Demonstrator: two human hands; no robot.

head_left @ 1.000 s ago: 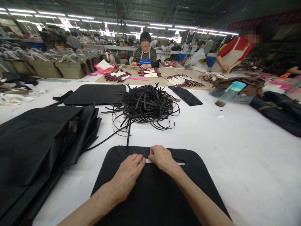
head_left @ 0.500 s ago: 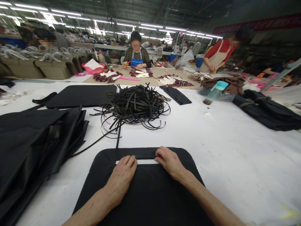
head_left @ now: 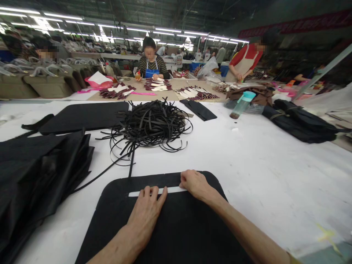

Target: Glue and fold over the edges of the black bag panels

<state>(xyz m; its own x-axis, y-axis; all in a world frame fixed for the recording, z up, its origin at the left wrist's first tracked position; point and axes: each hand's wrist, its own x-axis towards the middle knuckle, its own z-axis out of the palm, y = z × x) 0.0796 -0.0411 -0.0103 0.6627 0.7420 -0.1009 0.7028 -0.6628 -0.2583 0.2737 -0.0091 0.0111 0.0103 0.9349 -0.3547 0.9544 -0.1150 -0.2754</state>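
Observation:
A large black panel [head_left: 192,223] with rounded corners lies flat in front of me. A narrow white band [head_left: 134,194] runs across its upper part; whether this is a strip or a slot showing the white table, I cannot tell. My left hand [head_left: 147,214] rests on the panel with fingers apart, fingertips at the band. At the band's right end, my right hand [head_left: 195,185] has its fingers curled together against the panel; what they pinch, if anything, is hidden.
Beyond the panel lies a tangled heap of black strips [head_left: 154,123]. Black sheets [head_left: 35,176] are piled at left, with another black panel [head_left: 85,115] behind. A bottle [head_left: 242,105] and folded black pieces [head_left: 302,121] stand at right. Co-workers [head_left: 152,64] work across the table.
My left hand has spread its fingers and uncovered more of the white band's left end. My right hand stays at the band's right end. The view has shifted slightly.

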